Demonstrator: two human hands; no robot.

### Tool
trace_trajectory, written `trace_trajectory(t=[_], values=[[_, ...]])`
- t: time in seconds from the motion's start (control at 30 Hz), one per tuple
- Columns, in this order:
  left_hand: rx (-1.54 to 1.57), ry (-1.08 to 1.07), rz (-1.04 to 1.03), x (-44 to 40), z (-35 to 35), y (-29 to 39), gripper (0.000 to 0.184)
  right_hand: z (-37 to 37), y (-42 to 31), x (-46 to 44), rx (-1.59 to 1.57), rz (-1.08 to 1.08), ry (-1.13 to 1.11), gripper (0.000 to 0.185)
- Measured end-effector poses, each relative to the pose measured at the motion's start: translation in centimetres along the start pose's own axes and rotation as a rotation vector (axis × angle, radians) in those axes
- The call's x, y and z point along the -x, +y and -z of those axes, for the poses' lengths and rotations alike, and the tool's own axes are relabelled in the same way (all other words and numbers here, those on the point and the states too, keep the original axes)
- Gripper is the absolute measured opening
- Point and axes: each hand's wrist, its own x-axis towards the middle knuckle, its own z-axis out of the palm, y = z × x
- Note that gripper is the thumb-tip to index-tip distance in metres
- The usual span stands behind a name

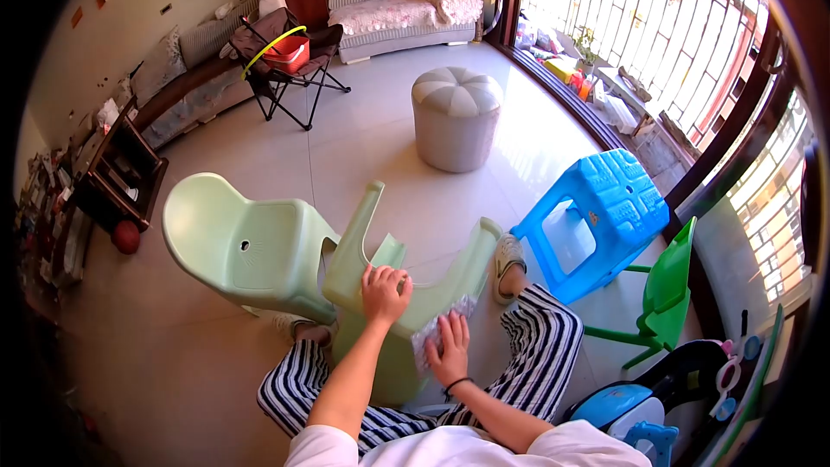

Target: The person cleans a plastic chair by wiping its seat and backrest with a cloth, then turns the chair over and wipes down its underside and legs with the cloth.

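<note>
One tipped green chair (430, 300) beneath, left hand (386, 295) grasping its edge, right hand (449, 349) spread on crinkled sheet (464, 303)

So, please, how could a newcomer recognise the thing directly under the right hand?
Between the striped trouser legs is a pale green plastic piece. On it, the right hand rests over a sheet. The sheet looks crinkled and whitish, unlike the smooth green plastic.

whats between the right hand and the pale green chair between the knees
A crumpled pale sheet, cloth or plastic I cannot tell, lies between the right hand and the pale green chair, as the head view shows.
</note>
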Motion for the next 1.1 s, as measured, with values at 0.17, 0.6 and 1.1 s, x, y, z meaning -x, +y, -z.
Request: trace_trajectory(t=[0.17,0.6,1.1], values=[[-0.011,-0.042,-0.020,0.3,0.1,0.4,0.015,-0.9,6.0,-11.9,0.034,-0.040,0.318,0.050],[-0.024,-0.009,-0.023,0.3,-0.1,0.9,0.014,-3.0,3.3,0.3,-0.259,-0.354,0.231,0.066],[-0.017,-0.067,-0.010,0.7,-0.2,1.3,0.015,0.5,8.6,-17.1,0.246,-0.098,0.325,0.055]])
